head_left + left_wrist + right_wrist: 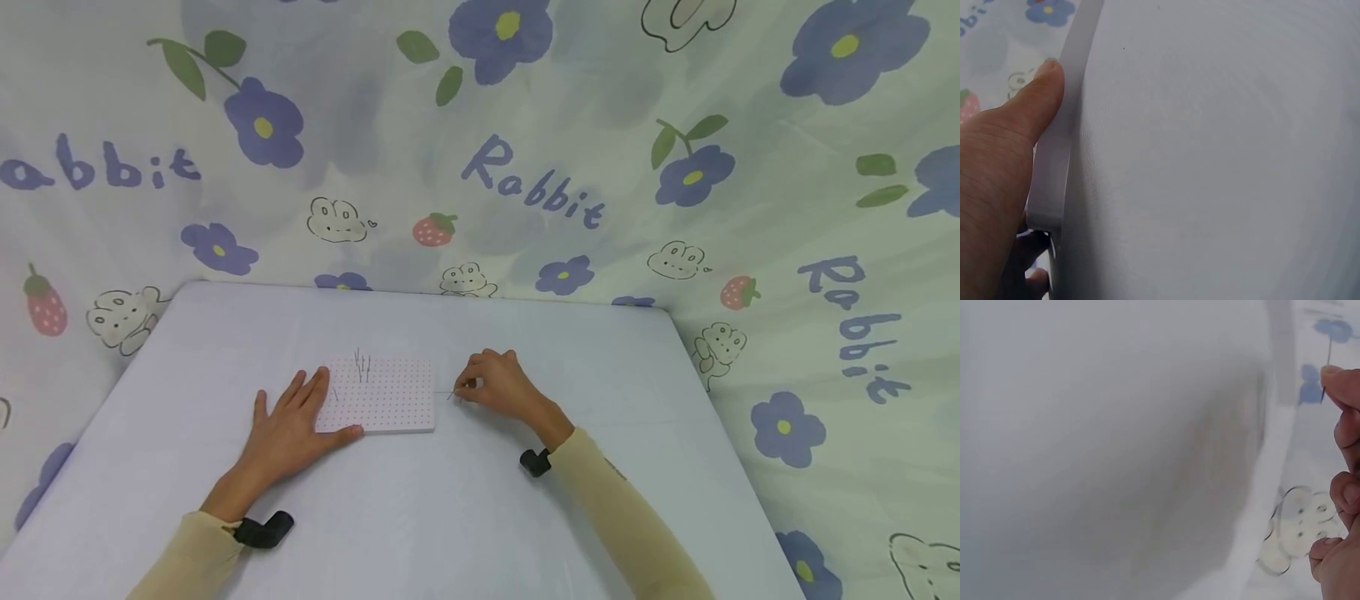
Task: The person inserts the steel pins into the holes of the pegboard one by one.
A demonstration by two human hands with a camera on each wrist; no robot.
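A white board (pixel 401 404) with a grid of small dots lies on the table. Several thin dark needles (pixel 368 368) stand near its far edge, and another thin needle (pixel 335 394) is by its left side. My left hand (pixel 288 425) rests on the board's left side with straight, spread fingers, the thumb at the near edge. The left wrist view shows that thumb along the board's side wall (pixel 1050 181). To the right of the board, my right hand (pixel 498 383) pinches a thin needle (pixel 1329 351) between thumb and fingertip; its other fingers are curled.
A white-covered table (pixel 360 517) carries the board. Behind it and along the sides hangs a pale cloth (pixel 360 150) printed with flowers, rabbits and strawberries. Black wrist devices (pixel 264 530) sit on both arms.
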